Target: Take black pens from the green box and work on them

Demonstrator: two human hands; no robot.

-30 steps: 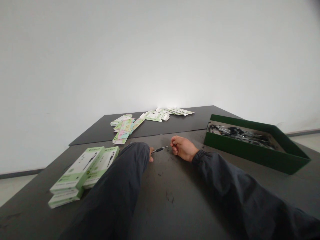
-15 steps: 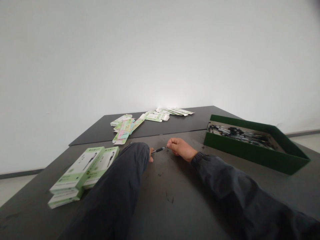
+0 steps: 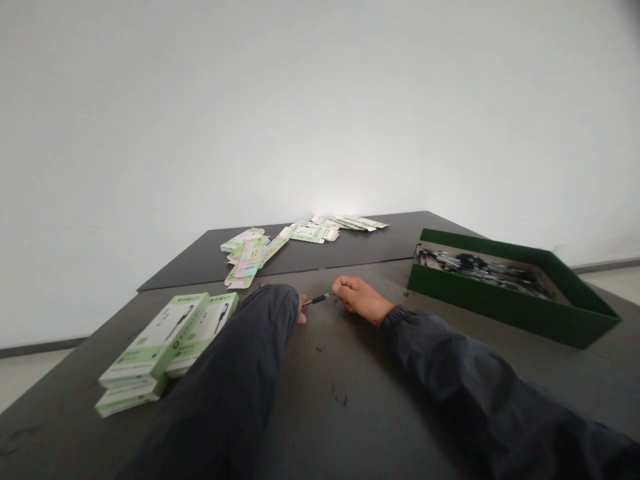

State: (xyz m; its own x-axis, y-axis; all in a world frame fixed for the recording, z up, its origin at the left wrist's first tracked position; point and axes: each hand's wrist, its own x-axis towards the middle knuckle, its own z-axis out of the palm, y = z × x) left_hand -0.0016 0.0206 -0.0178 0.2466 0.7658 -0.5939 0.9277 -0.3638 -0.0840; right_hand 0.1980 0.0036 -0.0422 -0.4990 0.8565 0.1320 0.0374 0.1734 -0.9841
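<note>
Between my two hands, just above the dark table (image 3: 320,400), is a slim pen (image 3: 318,299) with a black grip. My left hand (image 3: 302,311) holds its rear end; most of that hand is hidden behind the dark sleeve, with only some fingers showing. The fingertips of my right hand (image 3: 361,297) are pinched closed at the pen's tip. Whether they hold the tip itself or a small part on it is too small to make out. To the right stands a green box (image 3: 500,309) with many loose pens (image 3: 480,267) inside.
Green and white pen cartons (image 3: 155,340) are stacked at the left, beside my left sleeve. Flattened cartons (image 3: 307,232) lie along the far part of the table. Pink and green printed cartons (image 3: 250,259) overlap at the back left. A pale wall (image 3: 320,107) rises behind.
Almost nothing differs. My right hand has shifted very slightly to the left at the pen's tip, while the left hand and pen stay nearly still.
</note>
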